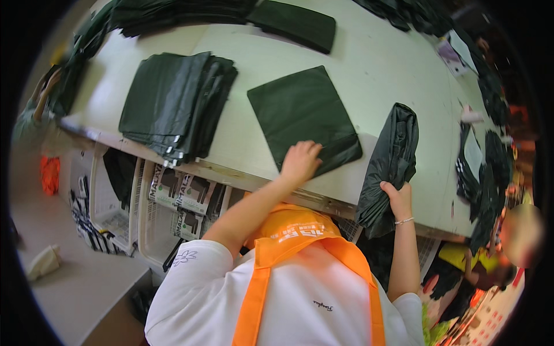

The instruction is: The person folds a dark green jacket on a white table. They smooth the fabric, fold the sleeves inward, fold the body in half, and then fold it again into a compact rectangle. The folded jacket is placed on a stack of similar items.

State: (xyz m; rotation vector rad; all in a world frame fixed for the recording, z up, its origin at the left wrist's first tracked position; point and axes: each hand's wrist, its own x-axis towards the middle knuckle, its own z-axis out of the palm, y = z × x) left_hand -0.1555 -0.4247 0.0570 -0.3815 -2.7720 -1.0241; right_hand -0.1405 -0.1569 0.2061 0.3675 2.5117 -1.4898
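A flat, square dark green pouch of thin cloth lies on the white table in front of me. My left hand rests on its near edge, fingers laid on the fabric and holding nothing. To the right, my right hand is closed round the lower part of a dark green folded cloth bundle, long and creased. This bundle stands over the table's near edge, its lower end past it. Left of the pouch sits a stack of similar dark green pouches, with small whitish tabs at their near corners.
More dark green folded cloth lines the far side of the white table. Below the edge are white plastic baskets with printed packages. Dark garments lie at the right. Other people are at the far left and lower right.
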